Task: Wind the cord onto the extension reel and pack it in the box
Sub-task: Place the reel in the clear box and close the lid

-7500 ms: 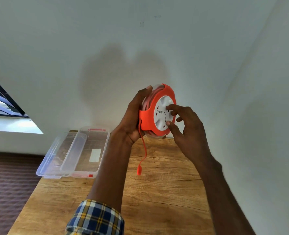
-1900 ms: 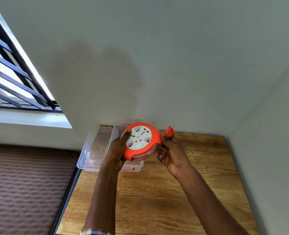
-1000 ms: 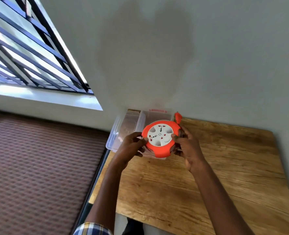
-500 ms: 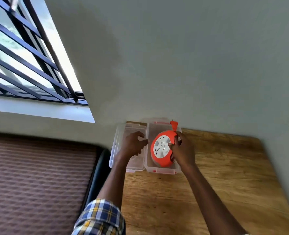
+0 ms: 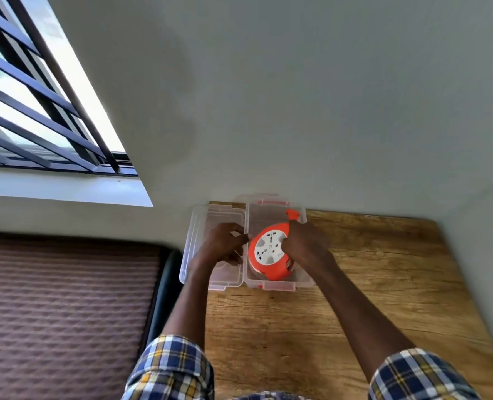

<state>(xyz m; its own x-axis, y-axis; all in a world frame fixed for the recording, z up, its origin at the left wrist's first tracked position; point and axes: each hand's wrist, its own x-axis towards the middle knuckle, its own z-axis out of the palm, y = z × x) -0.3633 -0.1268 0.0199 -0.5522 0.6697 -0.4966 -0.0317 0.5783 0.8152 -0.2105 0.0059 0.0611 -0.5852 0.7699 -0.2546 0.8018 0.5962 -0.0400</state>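
Orange reel (image 5: 269, 253), gripped by my right hand (image 5: 306, 246), sits in the box (image 5: 303, 280); my left hand (image 5: 225, 245) pinches its rim, next closing the lid (image 5: 199, 235).

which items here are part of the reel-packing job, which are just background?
Job: extension reel; plug; box; lid; left hand; right hand.
Background: table; window bars; wall.

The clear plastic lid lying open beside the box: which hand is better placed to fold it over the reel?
Probably the left hand. It rests over the clear plastic lid, while the right hand holds the orange round reel inside the clear plastic box.
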